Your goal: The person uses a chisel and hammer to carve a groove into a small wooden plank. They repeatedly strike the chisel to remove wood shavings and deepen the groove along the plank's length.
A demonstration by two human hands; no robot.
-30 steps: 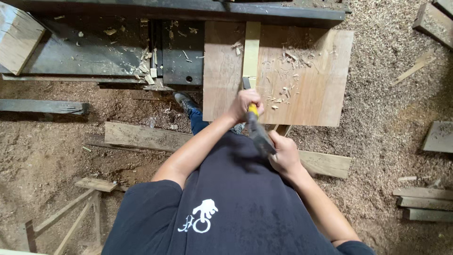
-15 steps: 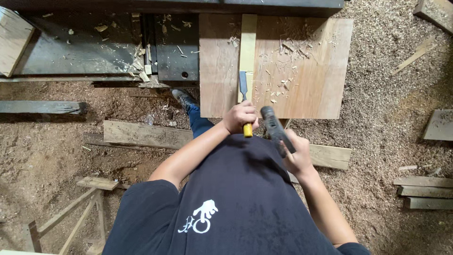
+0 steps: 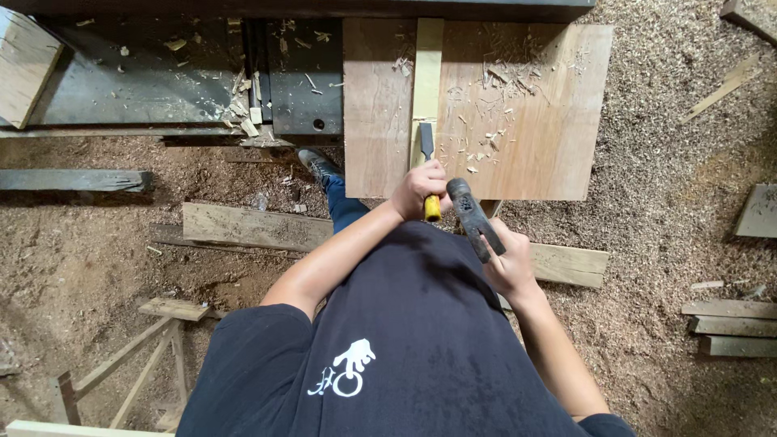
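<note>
The right hand (image 3: 510, 263) grips a dark hammer (image 3: 472, 214), head just beside the yellow-handled chisel (image 3: 427, 170) clasped in the left hand (image 3: 419, 190). The blade rests on a pale strip (image 3: 426, 73) lying on the board (image 3: 550, 113); scattered shavings (image 3: 486, 105) suggest the cutting is partly done.

Chisel (image 3: 426, 146) handle mostly hidden in left hand (image 3: 418, 188), plank (image 3: 23, 65) cut off (left edge)
</note>
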